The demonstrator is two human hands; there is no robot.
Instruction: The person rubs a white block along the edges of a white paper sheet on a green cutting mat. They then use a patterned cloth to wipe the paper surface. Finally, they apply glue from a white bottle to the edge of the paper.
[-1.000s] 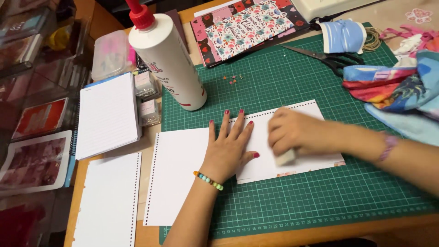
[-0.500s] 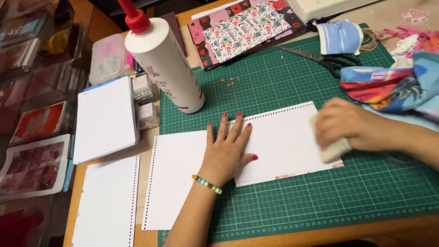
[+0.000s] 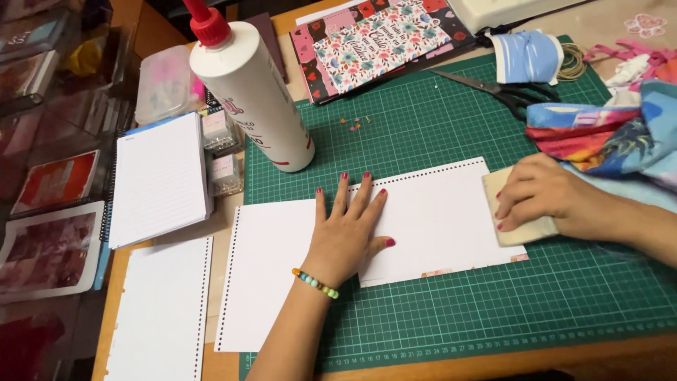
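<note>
My left hand (image 3: pixel 349 229) lies flat, fingers spread, pressing on a white punched sheet (image 3: pixel 441 215) that rests on the green cutting mat (image 3: pixel 451 303). A second white sheet (image 3: pixel 264 271) lies beside it to the left, partly under my wrist. My right hand (image 3: pixel 539 194) presses a beige cloth pad (image 3: pixel 518 229) at the right end of the sheet, fingers curled over it. A beaded bracelet circles my left wrist.
A large white glue bottle (image 3: pixel 250 95) with a red cap stands at the mat's upper left. Black scissors (image 3: pixel 504 92), a floral notebook (image 3: pixel 377 42), colourful fabric (image 3: pixel 613 137), a lined pad (image 3: pixel 159 180) and a loose punched sheet (image 3: pixel 162 310) surround the mat.
My right hand has slid the beige pad rightward across the sheet, from near my left hand to the sheet's right edge. My left hand has stayed flat in place.
</note>
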